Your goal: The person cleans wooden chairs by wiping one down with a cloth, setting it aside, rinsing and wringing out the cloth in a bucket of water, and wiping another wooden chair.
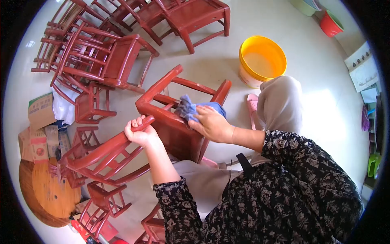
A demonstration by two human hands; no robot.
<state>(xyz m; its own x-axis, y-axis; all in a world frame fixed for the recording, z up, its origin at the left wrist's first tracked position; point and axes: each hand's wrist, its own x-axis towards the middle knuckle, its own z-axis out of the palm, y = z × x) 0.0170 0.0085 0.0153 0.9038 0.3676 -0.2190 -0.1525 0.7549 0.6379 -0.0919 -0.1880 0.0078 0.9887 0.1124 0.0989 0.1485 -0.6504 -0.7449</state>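
Observation:
A reddish-brown wooden chair [172,136] lies tipped over in front of my lap, its legs pointing away from me and its slatted back reaching to the lower left. My left hand [140,131] is closed around the end of a rail of the chair back. Under my right hand [213,124] is a bunched blue-grey cloth [186,109], pressed against the chair near the seat edge and legs. The fingers of that hand curl over the cloth, and part of it shows on the far side.
A yellow bucket [262,59] stands on the pale floor ahead, near my knee and pink slipper [252,106]. More red chairs [118,61] crowd the upper left. Cardboard boxes [40,110] and a round wooden top [55,191] are at left. A red basin [330,24] sits far right.

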